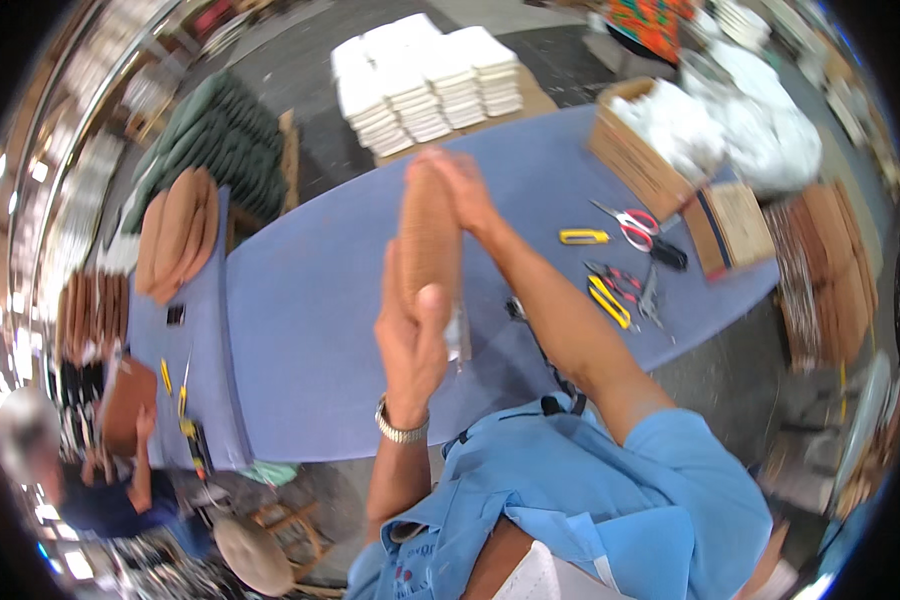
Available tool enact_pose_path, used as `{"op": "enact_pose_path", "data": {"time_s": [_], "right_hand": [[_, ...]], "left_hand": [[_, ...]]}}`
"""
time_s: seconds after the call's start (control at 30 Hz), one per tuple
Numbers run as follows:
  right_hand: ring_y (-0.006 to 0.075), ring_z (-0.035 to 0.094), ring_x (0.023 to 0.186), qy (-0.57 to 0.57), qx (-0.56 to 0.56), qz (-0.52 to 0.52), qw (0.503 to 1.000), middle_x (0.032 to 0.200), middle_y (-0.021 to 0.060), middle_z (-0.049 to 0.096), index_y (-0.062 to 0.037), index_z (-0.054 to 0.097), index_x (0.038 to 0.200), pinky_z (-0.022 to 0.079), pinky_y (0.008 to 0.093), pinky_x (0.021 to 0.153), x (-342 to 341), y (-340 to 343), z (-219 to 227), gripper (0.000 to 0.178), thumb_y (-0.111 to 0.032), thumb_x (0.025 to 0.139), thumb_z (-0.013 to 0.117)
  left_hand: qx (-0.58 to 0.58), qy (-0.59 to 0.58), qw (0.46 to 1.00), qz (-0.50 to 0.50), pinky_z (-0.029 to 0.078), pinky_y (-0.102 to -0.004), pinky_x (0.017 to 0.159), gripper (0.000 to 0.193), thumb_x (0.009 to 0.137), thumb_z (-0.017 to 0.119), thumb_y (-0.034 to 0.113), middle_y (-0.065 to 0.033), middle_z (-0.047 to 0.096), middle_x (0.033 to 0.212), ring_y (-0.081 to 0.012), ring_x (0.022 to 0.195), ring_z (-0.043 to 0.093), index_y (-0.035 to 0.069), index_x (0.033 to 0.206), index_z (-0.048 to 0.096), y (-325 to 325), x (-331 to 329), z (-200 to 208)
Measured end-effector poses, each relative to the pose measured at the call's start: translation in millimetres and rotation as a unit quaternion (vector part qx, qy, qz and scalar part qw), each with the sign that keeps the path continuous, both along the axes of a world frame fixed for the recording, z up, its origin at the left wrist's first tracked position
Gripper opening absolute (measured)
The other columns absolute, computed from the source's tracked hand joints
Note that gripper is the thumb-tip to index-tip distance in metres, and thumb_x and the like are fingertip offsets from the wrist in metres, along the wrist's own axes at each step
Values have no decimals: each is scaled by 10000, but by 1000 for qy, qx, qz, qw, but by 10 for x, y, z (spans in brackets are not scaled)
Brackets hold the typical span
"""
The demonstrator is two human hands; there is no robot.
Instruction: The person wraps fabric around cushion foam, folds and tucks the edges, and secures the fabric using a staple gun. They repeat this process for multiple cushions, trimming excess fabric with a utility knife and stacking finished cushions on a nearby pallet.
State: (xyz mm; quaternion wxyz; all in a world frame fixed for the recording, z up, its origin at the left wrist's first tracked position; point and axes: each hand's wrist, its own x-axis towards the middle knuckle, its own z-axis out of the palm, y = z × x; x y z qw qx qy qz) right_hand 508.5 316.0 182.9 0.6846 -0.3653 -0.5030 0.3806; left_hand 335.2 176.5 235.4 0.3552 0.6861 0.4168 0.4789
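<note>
A brown padded cushion [430,238] stands on edge in front of me above the blue table, slightly smeared by motion. My left hand [412,345] closes round its near end from the left, with the thumb over the edge facing me. Along the far right side lies my right hand [462,192], its fingers pressed against the far end. A small clear plastic piece [457,335] shows just right of the cushion's near end.
The blue table [315,300] carries a yellow cutter [583,237], red-handled scissors [637,229], yellow-handled pliers [610,302] and a cardboard box [730,228]. White stacks [425,80] stand beyond. Brown cushions [178,235] lie left, where another person [120,500] handles a brown piece.
</note>
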Motion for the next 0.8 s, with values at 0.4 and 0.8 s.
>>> {"op": "enact_pose_path", "data": {"time_s": [0.4,0.8], "right_hand": [[186,587,718,-21,-53,8,998,773,97,667,30,668,860,483,350,717,100,232,-204,560,-390,1070,362],[244,557,704,-70,-114,30,991,696,116,572,30,622,859,460,415,699,-814,-63,-1269,567,-382,1101,317]], "left_hand": [[43,60,994,-79,468,-432,1089,696,952,621,98,-325,410,1559,-409,1368,538,-94,1549,322,360,25,103],[-111,107,988,-22,418,-407,1129,742,954,700,259,-254,521,1482,-351,1361,544,-35,1553,375,-224,-1536,621]]}}
